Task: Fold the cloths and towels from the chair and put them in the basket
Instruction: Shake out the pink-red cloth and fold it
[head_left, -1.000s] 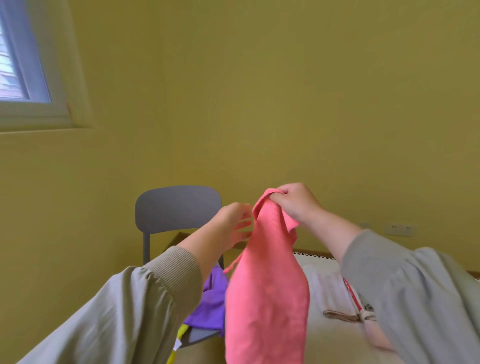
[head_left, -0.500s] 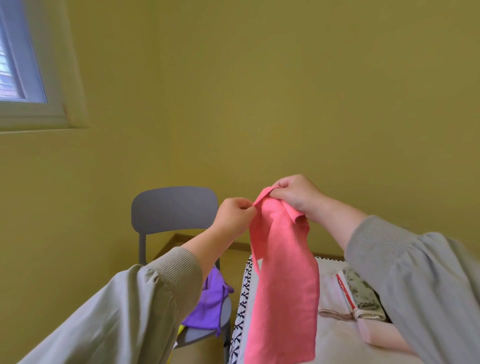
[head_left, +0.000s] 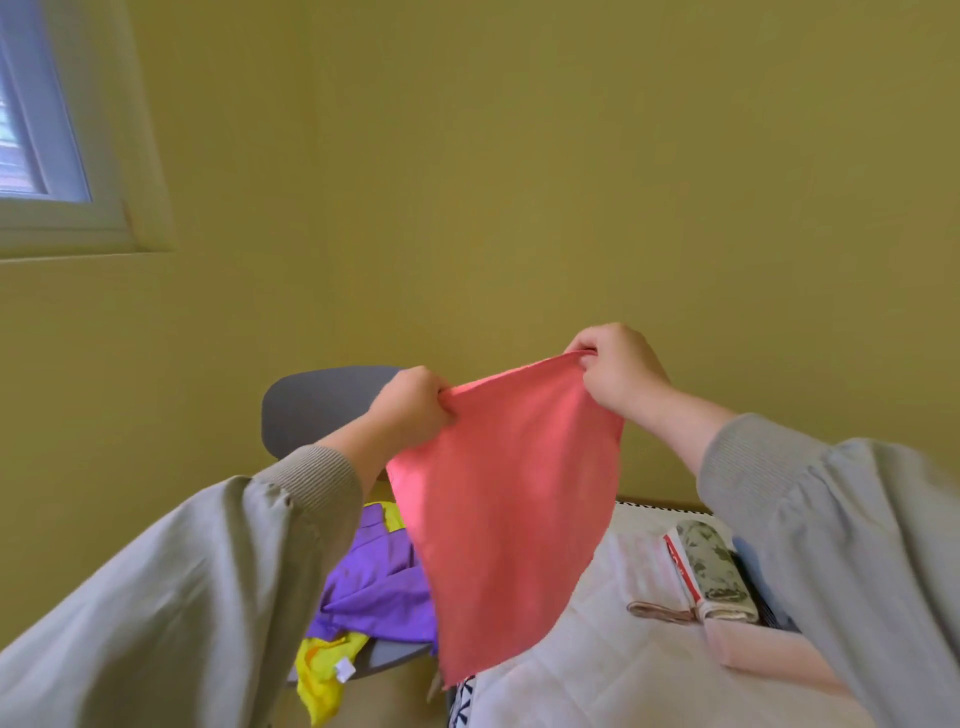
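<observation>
The chair (head_left: 311, 410) seat is mostly hidden behind the left sleeve (head_left: 208, 571), purple cloth (head_left: 379, 587) and yellow cloth (head_left: 324, 670). Left grip (head_left: 410, 402) and right grip (head_left: 621, 371), fingers curled, each pinch a top corner of the pink cloth (head_left: 509, 509), held above the bed's (head_left: 597, 649) left edge. Earlier bunched narrow, it now spreads wide.

Olive-yellow walls (head_left: 571, 156) meeting in a far corner; white-framed window (head_left: 47, 130) high left, pale daylight through it

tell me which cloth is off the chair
The pink cloth, gripped by left hand and right hand; purple cloth and yellow cloth lie on the chair.
</observation>
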